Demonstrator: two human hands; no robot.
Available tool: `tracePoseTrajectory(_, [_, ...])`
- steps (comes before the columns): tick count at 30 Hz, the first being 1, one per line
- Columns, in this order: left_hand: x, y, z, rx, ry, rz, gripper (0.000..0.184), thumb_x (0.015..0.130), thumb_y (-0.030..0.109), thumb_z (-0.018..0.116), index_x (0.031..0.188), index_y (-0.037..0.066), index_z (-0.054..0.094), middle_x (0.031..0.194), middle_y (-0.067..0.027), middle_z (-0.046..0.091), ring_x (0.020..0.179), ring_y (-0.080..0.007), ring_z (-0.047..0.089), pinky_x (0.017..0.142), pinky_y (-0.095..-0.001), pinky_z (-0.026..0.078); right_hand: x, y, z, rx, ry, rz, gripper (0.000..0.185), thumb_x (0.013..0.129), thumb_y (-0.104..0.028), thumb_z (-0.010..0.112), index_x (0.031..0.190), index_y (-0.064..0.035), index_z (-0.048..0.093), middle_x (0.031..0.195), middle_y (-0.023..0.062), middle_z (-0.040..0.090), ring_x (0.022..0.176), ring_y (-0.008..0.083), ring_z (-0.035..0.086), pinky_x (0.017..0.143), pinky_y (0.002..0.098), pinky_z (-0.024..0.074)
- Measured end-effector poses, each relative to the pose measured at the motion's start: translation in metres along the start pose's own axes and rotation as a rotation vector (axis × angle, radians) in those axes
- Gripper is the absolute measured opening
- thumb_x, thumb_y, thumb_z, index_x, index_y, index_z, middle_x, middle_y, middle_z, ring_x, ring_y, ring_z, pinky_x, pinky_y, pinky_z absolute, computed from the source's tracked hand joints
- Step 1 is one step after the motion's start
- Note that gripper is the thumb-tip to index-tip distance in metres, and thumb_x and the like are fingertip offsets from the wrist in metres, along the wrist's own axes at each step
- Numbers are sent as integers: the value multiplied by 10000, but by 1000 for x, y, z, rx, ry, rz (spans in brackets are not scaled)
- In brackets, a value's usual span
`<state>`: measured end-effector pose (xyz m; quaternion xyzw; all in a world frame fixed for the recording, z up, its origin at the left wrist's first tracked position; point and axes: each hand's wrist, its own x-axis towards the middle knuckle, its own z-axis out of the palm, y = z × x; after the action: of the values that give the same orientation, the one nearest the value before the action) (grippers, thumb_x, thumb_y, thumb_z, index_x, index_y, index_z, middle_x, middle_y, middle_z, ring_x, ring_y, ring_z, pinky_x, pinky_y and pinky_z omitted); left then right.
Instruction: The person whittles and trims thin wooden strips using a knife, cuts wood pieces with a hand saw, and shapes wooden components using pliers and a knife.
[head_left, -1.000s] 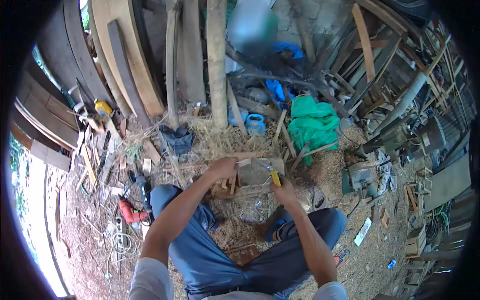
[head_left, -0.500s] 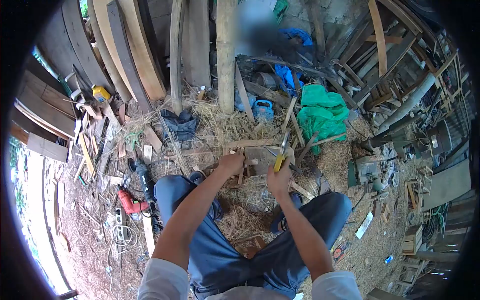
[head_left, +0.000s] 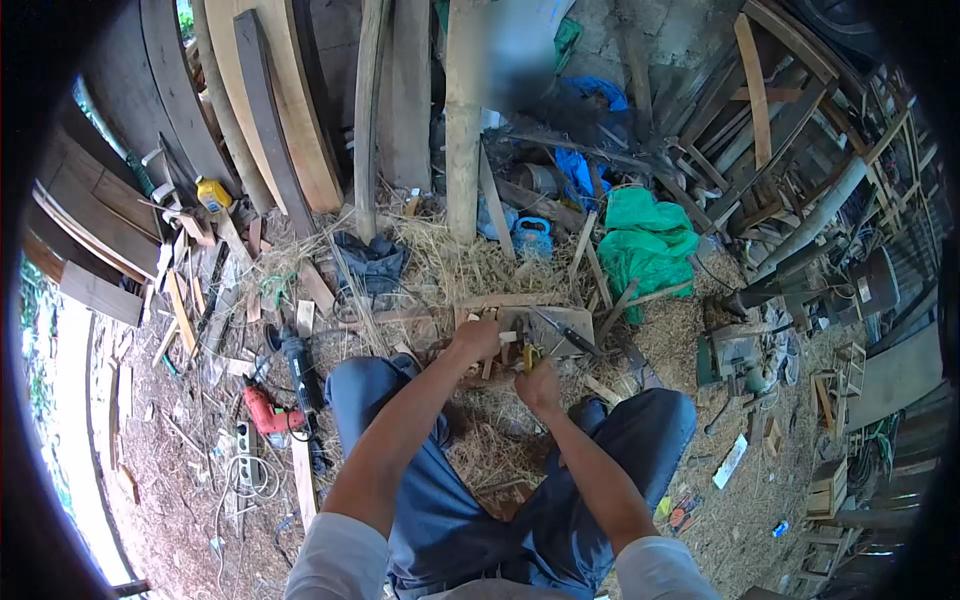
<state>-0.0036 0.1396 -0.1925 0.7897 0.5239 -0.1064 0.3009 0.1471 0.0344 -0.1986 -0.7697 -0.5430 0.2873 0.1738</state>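
My right hand [head_left: 540, 388] is wrapped round the yellow handle of a hammer [head_left: 532, 358]. The hammer's head is close to the pale end of a small piece of wood; whether they touch I cannot make out. My left hand [head_left: 478, 341] is closed on small wooden pieces [head_left: 487, 369] at the near edge of a low wooden block [head_left: 580, 321]. Across the block lies a slim chisel-like tool [head_left: 568, 331] with a dark handle, just beyond my right hand.
Left of my knees lie a red power drill [head_left: 270, 412], an angle grinder [head_left: 298, 368] and a power strip [head_left: 246, 445] with cable. Boards [head_left: 270, 110] lean at the back. A green sack [head_left: 648, 240] and a blue container [head_left: 532, 236] stand beyond the block. Shavings cover the ground.
The hammer has swung down and left, its head now by the wood at my left hand. My right hand has moved left and nearer me. The chisel-like tool shows more fully.
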Motion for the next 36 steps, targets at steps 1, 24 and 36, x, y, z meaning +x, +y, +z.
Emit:
tracePoseTrajectory(1, [4, -3, 8, -11, 81, 14, 226, 766, 163, 579, 897, -10, 642, 897, -185, 652, 824, -321, 650, 688, -429, 528, 3, 0, 3, 40, 10, 5, 380, 728, -122, 556, 1028, 74, 430, 888, 321, 553, 840, 476, 545, 717, 528, 430])
tracePoseTrajectory(24, [-25, 21, -45, -59, 407, 119, 251, 795, 172, 585, 1018, 78, 652, 928, -144, 656, 858, -313, 636, 753, -421, 503, 11, -26, -67, 459, -5, -20, 398, 812, -208, 577, 1122, -1, 438, 875, 153, 605, 722, 239, 585, 619, 386, 448])
tracePoseTrajectory(36, [-117, 76, -147, -427, 853, 427, 338, 748, 129, 674, 1074, 80, 602, 979, -157, 633, 907, -342, 603, 782, -397, 469, 18, -25, -198, 31, 319, -645, 496, 780, -21, 571, 1236, 50, 391, 966, 225, 554, 856, 394, 516, 903, 448, 382])
